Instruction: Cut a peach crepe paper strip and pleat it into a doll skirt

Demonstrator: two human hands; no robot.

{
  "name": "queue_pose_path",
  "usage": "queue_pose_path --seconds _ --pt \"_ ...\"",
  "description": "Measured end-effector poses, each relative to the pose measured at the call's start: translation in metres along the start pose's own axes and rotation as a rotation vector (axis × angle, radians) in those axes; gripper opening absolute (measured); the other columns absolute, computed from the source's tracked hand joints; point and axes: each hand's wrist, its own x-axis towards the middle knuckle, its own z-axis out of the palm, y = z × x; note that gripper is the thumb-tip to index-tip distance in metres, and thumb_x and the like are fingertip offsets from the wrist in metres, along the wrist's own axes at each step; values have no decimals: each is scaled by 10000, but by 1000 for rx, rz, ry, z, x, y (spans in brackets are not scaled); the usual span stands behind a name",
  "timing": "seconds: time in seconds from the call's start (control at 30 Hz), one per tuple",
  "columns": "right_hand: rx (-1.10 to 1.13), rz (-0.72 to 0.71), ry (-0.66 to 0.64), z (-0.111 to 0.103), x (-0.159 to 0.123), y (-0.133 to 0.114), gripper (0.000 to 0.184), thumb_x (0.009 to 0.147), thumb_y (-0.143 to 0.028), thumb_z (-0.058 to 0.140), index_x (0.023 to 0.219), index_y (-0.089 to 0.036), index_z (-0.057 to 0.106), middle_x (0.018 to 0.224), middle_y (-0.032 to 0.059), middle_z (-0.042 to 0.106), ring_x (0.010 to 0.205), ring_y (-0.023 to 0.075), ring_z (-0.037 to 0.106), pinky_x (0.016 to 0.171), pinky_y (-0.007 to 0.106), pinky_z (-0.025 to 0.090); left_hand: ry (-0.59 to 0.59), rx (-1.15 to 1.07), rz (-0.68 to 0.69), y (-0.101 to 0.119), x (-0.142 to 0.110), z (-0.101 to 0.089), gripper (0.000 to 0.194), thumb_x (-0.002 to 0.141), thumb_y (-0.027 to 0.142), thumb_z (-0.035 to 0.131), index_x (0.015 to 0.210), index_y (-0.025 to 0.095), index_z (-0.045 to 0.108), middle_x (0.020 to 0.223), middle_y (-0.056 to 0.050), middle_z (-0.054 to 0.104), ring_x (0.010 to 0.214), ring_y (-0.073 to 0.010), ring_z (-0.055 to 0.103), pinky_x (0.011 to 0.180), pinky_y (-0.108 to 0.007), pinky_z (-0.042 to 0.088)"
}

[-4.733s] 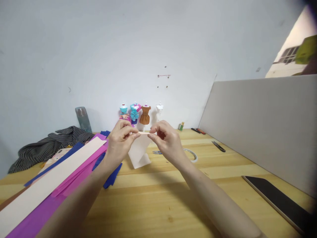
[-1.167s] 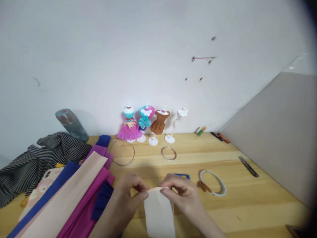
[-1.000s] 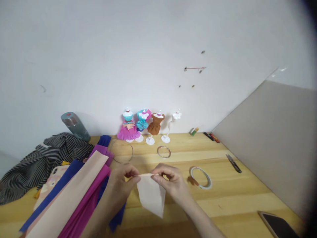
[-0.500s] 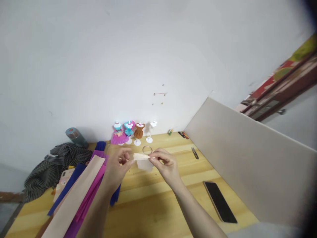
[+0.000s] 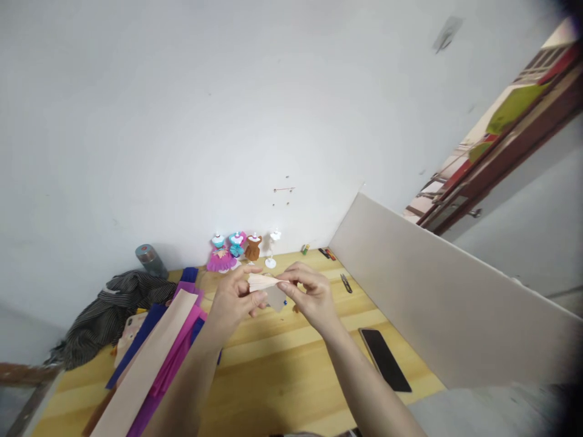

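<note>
Above the middle of the table, a pale peach piece of pleated crepe paper is stretched between my hands. My left hand has its thumb and fingers around the fanned left end. The gathered right end is pinched between thumb and fingers of my right hand. Below the pleats shows a whitish sheet; whether it belongs to the same piece I cannot tell. Near its right edge is a small blue bead-like dot.
Crepe paper strips lie at left beside striped cloth and a flask. Miniature dress forms stand by the wall. Thread snips and a phone lie right, near a white partition.
My left fingers have closed further over the paper's left end, and the pleats now fan out more visibly. My right hand keeps its pinch. The camera view has shifted.
</note>
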Motion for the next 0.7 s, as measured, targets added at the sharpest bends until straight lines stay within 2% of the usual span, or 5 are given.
queue_pose_path --seconds 0.07,0.17,0.37,0.53,0.7 --pt "-9 -2 -3 -3 -1 -6 111 781 -279 666 733 -208 737 640 36 597 594 152 524 555 294 430 23 -25 57 3 -2 4 297 664 331 715 867 159 582 557 20 623 488 -109 557 442 -201 423" --pt "-13 -1 10 -6 -3 -11 119 782 -288 665 730 -204 729 655 38 607 605 153 528 561 293 426 71 -21 126 5 -5 10 217 693 332 692 733 154 575 559 4 646 433 -81 517 454 -207 425" --pt "49 34 23 -8 -9 -13 118 769 -290 668 821 -200 724 673 29 595 603 142 513 557 280 428 152 12 168 10 -11 13 167 713 283 680 745 147 590 598 -4 674 462 -84 546 504 -213 439" --pt "28 42 158 -9 -16 -17 299 722 -256 700 1018 -216 684 796 32 603 619 130 506 579 282 436 248 117 217 15 -17 8 153 704 279 680 732 153 599 595 -6 682 462 -93 555 501 -214 435" --pt "210 240 3 1 -17 -23 347 704 -298 711 1027 -183 655 541 -55 483 466 84 395 456 230 341 306 191 241 14 -22 5 132 695 288 676 720 167 628 602 -4 685 478 -105 564 526 -228 462"
